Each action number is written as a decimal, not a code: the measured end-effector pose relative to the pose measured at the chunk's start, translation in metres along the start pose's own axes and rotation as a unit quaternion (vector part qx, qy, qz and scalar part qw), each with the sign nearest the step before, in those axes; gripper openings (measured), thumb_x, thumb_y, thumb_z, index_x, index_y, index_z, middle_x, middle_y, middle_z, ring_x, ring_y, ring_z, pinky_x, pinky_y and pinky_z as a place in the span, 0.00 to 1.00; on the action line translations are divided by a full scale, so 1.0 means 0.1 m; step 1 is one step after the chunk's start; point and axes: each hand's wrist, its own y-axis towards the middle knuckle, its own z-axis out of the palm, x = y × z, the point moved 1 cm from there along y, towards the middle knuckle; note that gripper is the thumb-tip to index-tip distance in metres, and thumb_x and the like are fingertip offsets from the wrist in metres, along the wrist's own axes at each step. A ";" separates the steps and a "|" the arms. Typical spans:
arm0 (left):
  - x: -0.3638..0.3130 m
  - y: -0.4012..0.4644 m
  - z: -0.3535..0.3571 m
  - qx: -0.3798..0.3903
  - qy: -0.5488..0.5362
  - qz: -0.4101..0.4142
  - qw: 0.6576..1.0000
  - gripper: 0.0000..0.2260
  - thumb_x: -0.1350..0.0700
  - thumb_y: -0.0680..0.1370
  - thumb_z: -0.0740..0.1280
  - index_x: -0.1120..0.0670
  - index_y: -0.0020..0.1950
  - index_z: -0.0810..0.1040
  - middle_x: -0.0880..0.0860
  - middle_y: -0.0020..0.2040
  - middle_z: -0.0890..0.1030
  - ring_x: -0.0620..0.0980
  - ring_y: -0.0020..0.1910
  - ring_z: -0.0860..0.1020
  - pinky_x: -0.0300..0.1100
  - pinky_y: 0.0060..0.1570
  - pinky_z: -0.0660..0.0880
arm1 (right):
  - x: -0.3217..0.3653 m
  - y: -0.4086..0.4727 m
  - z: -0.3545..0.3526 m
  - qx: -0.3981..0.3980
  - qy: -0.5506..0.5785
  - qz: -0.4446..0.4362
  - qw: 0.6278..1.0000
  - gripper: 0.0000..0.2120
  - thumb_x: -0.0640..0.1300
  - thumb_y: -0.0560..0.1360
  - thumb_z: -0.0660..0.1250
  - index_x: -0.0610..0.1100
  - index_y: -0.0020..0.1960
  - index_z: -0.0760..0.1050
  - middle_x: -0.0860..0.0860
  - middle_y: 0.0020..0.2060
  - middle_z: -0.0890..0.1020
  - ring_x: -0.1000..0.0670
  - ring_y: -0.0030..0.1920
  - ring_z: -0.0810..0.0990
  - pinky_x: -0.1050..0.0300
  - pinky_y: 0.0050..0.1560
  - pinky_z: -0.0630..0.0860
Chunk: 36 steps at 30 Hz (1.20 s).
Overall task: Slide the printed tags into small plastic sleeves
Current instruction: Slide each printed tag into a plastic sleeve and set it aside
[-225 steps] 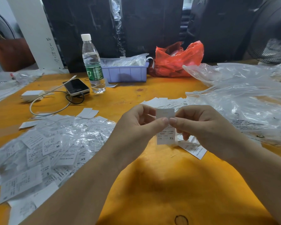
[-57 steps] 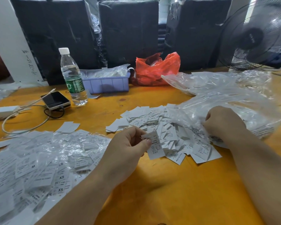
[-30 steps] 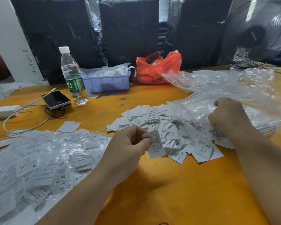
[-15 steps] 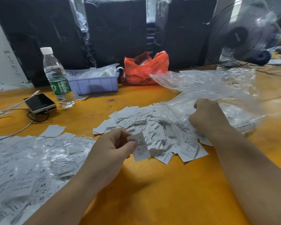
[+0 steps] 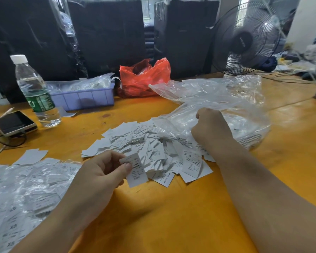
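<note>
Head view, the only one. Left hand [image 5: 100, 177] pinches one printed tag [image 5: 136, 170] between thumb and forefinger at the tag's upper corner; the tag hangs free, long axis running roughly 12 to 6 o'clock, tilted slightly toward 5, lower end just above the orange table [image 5: 171, 216]. Right hand [image 5: 211, 127] lies at about 1 o'clock from the tag, well apart, fingers curled into the clear plastic sleeves [image 5: 226, 110]; whether a single sleeve is caught cannot be told. Judgement: the sleeve must come back toward 7 o'clock to meet the tag's lower edge, and the left hand is the nearer to the tag. Between the hands, a loose pile of bare tags [image 5: 150, 148]. At 9 o'clock, a heap of tags already sleeved [image 5: 31, 187]. Purple tray [image 5: 84, 98] at 11 o'clock holds a clear bag, contents unclear. Red bag [image 5: 144, 77] at 12 o'clock, contents hidden.
</note>
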 end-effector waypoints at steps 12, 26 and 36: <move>-0.01 -0.01 0.00 0.002 0.002 -0.004 1.000 0.02 0.52 0.74 0.70 0.45 0.43 0.81 0.53 0.35 0.82 0.44 0.30 0.74 0.37 0.33 0.72 | 0.04 -0.02 0.00 -0.081 0.101 -0.086 0.988 0.21 0.25 0.69 0.61 0.37 0.59 0.77 0.44 0.45 0.81 0.47 0.46 0.79 0.55 0.46 0.78; 0.00 0.01 0.01 0.011 -0.012 -0.005 1.000 0.07 0.45 0.68 0.69 0.45 0.43 0.81 0.52 0.35 0.83 0.44 0.30 0.74 0.39 0.35 0.72 | 0.15 -0.05 -0.08 -0.076 0.277 -0.098 0.953 0.17 0.32 0.70 0.71 0.46 0.56 0.78 0.49 0.53 0.79 0.59 0.45 0.80 0.76 0.38 0.73; 0.01 0.03 -0.04 -0.006 -0.017 0.001 1.000 0.05 0.54 0.78 0.69 0.43 0.50 0.81 0.51 0.33 0.72 0.44 0.32 0.73 0.44 0.39 0.72 | 0.64 -0.54 -0.15 0.266 0.563 -0.149 0.768 0.21 0.27 0.66 0.74 0.44 0.55 0.78 0.49 0.49 0.84 0.51 0.54 0.83 0.54 0.46 0.82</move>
